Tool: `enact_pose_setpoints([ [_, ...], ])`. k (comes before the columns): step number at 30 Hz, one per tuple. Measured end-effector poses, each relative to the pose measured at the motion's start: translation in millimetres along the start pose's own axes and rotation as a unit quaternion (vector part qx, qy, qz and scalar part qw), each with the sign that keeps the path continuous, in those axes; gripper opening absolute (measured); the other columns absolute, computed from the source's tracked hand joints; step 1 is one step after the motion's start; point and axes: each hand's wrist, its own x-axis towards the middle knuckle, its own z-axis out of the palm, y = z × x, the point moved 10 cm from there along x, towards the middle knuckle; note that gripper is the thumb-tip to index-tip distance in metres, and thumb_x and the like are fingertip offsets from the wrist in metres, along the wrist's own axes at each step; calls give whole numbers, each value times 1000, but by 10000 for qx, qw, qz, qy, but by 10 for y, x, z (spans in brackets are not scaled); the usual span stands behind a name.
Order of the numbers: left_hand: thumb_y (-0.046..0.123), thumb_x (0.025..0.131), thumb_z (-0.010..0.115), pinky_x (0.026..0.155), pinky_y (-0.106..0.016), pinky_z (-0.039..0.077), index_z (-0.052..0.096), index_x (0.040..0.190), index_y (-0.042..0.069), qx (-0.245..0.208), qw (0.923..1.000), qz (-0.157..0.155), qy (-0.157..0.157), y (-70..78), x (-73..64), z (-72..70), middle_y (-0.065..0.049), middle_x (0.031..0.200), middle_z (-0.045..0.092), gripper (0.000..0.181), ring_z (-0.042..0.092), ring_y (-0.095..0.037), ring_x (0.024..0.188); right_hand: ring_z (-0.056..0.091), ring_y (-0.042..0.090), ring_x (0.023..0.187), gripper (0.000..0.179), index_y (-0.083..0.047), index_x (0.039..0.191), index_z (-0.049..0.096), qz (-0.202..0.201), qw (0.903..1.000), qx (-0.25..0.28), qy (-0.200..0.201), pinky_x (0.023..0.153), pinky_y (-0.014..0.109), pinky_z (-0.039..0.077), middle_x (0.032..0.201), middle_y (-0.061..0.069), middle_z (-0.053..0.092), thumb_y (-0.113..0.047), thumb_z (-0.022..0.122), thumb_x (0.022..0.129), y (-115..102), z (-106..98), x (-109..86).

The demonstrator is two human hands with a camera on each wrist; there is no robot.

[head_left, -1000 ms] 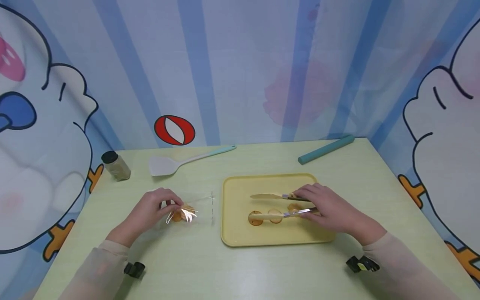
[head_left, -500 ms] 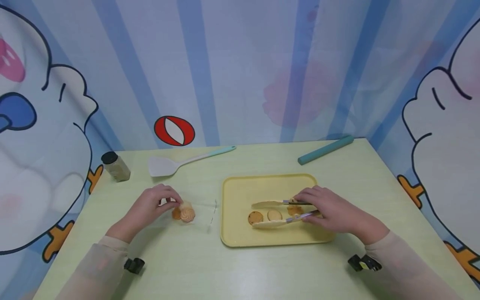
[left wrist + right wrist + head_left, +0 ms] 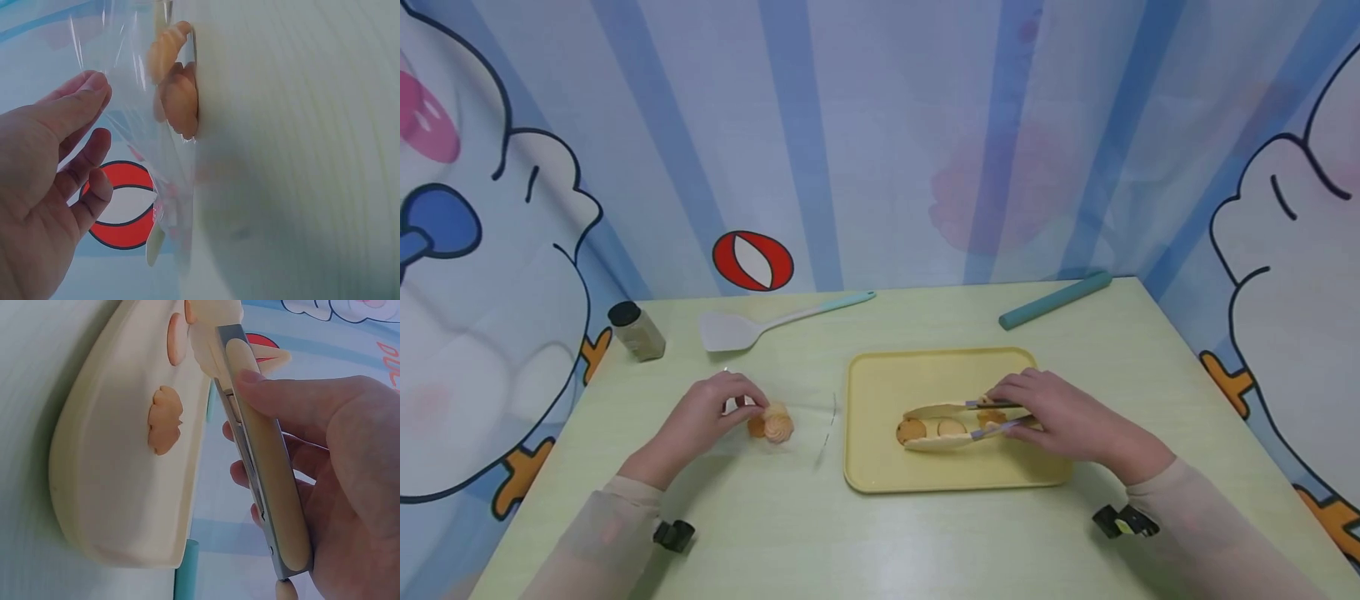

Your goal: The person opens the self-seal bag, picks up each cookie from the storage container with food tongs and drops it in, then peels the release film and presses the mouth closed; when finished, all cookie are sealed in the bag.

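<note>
My left hand (image 3: 711, 414) pinches the edge of a clear plastic bag (image 3: 172, 209) between thumb and fingertips. Several cookies (image 3: 778, 427), one of them swirled, lie inside the bag on the table. A pair of tongs (image 3: 270, 475) is in my right hand (image 3: 1052, 417), with the thumb along one handle and the fingers behind. Spread apart, the tongs' pale tips stand over the yellow tray (image 3: 880, 475), one on each side of the round cookie (image 3: 911, 431) at the left. Beside it in the row are a pale oval cookie (image 3: 952, 427) and a flower-shaped cookie (image 3: 165, 420).
A white spatula (image 3: 730, 332) with a mint handle lies behind the bag. At the back left stands a black-lidded jar (image 3: 638, 333). A teal cylinder (image 3: 1055, 301) lies at the back right, close to the striped curtain (image 3: 880, 167).
The tongs' front arm has moved from across the cookies to their near side, and its rear arm has come closer to them. Glare on the bag has faded and its free edge has shifted slightly right.
</note>
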Motion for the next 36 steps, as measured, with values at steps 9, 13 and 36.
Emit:
enact_pose_setpoints([
  [9, 12, 88, 82, 75, -33, 52, 77, 98, 24, 4, 9996, -244, -103, 24, 7, 31, 6, 101, 73, 17, 60, -13, 88, 62, 22, 111, 40, -9, 131, 67, 228, 9992, 204, 240, 95, 48, 52, 124, 2, 69, -25, 76, 95, -13, 83, 43],
  [13, 10, 88, 82, 75, -33, 51, 78, 98, 23, 30, 9998, -181, -34, 41, 10, 31, 5, 98, 73, 17, 59, -14, 87, 61, 22, 112, 43, -9, 132, 66, 314, 9985, 344, 288, 94, 47, 51, 126, 2, 68, -27, 77, 94, -82, 117, 104],
  [36, 10, 90, 80, 77, -42, 55, 77, 103, 21, 84, 9998, -160, -41, 55, 34, 26, 3, 104, 74, 17, 59, -15, 89, 60, 21, 113, 46, -12, 139, 61, 250, 9974, 660, -115, 95, 43, 51, 130, 2, 65, -37, 68, 100, -542, 430, 802],
])
